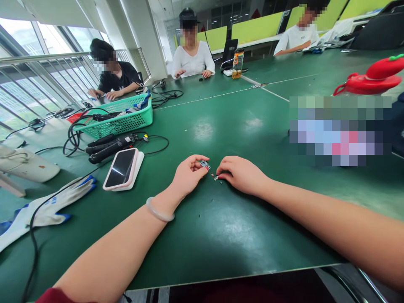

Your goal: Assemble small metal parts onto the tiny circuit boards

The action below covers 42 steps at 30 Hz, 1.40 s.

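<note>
My left hand [188,174] pinches a small bluish circuit board [205,164] between thumb and fingers, just above the green table [202,240]. Facing it is my right hand [242,173], its thumb and index finger closed on a tiny silvery-white part [216,178] whose kind is too small to make out. A short gap separates the part from the board. Between the hands lie a tiny reddish piece [212,174] and a small dark piece [221,182].
To the left lie a phone [121,168], black cable-ended devices [110,148], and a white-and-blue glove [53,204]. Behind them stands a green basket [123,122]. A red-lidded container [368,86] is at right. Three people sit across the table, near a bottle [237,65].
</note>
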Each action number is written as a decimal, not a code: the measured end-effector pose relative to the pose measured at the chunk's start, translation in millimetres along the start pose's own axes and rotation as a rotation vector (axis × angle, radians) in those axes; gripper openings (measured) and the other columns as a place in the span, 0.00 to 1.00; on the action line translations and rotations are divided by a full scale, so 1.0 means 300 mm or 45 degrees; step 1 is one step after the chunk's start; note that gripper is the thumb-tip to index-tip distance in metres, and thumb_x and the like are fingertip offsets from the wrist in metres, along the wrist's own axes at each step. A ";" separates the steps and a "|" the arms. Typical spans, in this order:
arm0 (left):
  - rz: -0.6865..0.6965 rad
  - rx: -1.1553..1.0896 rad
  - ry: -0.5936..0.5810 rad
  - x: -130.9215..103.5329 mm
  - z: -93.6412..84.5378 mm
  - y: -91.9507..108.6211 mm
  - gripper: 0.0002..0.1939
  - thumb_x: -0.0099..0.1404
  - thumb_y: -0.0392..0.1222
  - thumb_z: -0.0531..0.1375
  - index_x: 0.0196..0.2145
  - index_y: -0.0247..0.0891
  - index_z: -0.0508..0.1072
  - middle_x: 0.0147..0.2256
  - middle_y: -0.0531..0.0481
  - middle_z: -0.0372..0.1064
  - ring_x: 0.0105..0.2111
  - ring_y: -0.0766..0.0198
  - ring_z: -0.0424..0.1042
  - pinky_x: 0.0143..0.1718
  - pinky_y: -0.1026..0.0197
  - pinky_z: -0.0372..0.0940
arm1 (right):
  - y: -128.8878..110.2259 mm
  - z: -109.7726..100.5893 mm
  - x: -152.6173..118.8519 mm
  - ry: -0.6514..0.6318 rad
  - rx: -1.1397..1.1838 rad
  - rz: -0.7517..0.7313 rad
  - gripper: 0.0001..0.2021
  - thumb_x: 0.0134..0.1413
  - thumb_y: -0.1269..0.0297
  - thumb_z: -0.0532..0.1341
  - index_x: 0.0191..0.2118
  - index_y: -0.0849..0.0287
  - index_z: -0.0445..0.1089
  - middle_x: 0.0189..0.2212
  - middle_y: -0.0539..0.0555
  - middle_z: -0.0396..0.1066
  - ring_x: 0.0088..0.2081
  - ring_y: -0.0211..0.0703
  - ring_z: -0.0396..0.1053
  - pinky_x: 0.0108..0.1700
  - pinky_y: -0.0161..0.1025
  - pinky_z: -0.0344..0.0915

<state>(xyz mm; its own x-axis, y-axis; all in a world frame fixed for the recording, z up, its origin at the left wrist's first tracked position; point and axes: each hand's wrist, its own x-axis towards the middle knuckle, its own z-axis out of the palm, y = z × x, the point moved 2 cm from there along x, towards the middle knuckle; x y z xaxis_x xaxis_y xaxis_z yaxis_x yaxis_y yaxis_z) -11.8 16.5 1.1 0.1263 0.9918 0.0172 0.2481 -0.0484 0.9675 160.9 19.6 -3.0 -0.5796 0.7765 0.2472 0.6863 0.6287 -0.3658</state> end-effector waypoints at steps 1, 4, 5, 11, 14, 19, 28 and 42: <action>0.000 -0.004 -0.002 -0.001 0.001 0.001 0.14 0.52 0.34 0.60 0.39 0.34 0.71 0.26 0.54 0.67 0.26 0.71 0.66 0.29 0.66 0.62 | -0.003 0.003 0.001 -0.019 -0.006 0.001 0.05 0.55 0.67 0.59 0.32 0.57 0.73 0.32 0.53 0.71 0.39 0.44 0.67 0.43 0.41 0.63; -0.013 -0.007 -0.008 -0.002 0.002 0.000 0.14 0.52 0.34 0.61 0.39 0.34 0.70 0.26 0.53 0.68 0.26 0.70 0.67 0.29 0.66 0.62 | -0.010 0.003 0.003 -0.020 0.006 0.012 0.06 0.56 0.69 0.58 0.29 0.58 0.72 0.31 0.53 0.70 0.37 0.43 0.67 0.41 0.39 0.63; -0.016 -0.003 -0.010 -0.002 0.001 -0.002 0.14 0.52 0.34 0.60 0.39 0.34 0.70 0.26 0.53 0.68 0.26 0.70 0.67 0.29 0.66 0.62 | -0.011 0.000 0.003 -0.004 0.021 0.020 0.07 0.56 0.69 0.58 0.29 0.58 0.71 0.31 0.52 0.69 0.37 0.42 0.67 0.41 0.39 0.62; -0.004 0.032 -0.022 0.002 -0.006 -0.023 0.13 0.54 0.37 0.61 0.39 0.36 0.68 0.25 0.54 0.68 0.25 0.71 0.67 0.29 0.66 0.62 | 0.017 -0.024 -0.005 0.103 -0.016 0.217 0.07 0.56 0.68 0.57 0.30 0.57 0.72 0.32 0.53 0.70 0.35 0.41 0.67 0.39 0.39 0.62; 0.011 0.104 -0.012 0.003 -0.010 -0.027 0.14 0.55 0.40 0.61 0.40 0.37 0.68 0.26 0.54 0.69 0.25 0.71 0.66 0.29 0.66 0.62 | 0.021 -0.024 -0.011 0.071 -0.022 0.190 0.06 0.55 0.66 0.58 0.32 0.57 0.72 0.33 0.52 0.70 0.36 0.42 0.68 0.40 0.39 0.63; 0.111 0.367 0.024 -0.004 -0.017 -0.010 0.14 0.57 0.42 0.60 0.42 0.40 0.73 0.28 0.53 0.70 0.28 0.69 0.68 0.35 0.64 0.63 | -0.004 -0.009 -0.010 -0.021 -0.002 0.013 0.05 0.55 0.66 0.60 0.33 0.56 0.73 0.33 0.53 0.70 0.38 0.44 0.68 0.41 0.40 0.63; 0.151 0.556 -0.100 -0.020 -0.007 0.006 0.09 0.59 0.42 0.59 0.39 0.42 0.69 0.29 0.54 0.75 0.31 0.64 0.72 0.38 0.60 0.63 | -0.021 0.008 0.002 -0.036 -0.183 -0.088 0.08 0.58 0.67 0.56 0.31 0.58 0.71 0.31 0.53 0.69 0.36 0.43 0.67 0.39 0.39 0.62; 0.145 0.492 -0.224 -0.029 0.005 0.014 0.11 0.55 0.41 0.63 0.37 0.40 0.69 0.30 0.55 0.75 0.31 0.65 0.72 0.38 0.61 0.62 | -0.018 -0.013 -0.017 0.133 -0.237 -0.116 0.09 0.58 0.74 0.51 0.34 0.58 0.68 0.33 0.54 0.67 0.34 0.40 0.65 0.35 0.36 0.59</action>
<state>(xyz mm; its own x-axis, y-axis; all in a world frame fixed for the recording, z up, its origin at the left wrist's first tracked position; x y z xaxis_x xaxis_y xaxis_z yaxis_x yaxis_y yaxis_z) -10.4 7.5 4.7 0.3269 0.9441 0.0431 0.5599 -0.2302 0.7959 161.8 12.4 1.3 -0.6008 0.7102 0.3669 0.7080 0.6859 -0.1683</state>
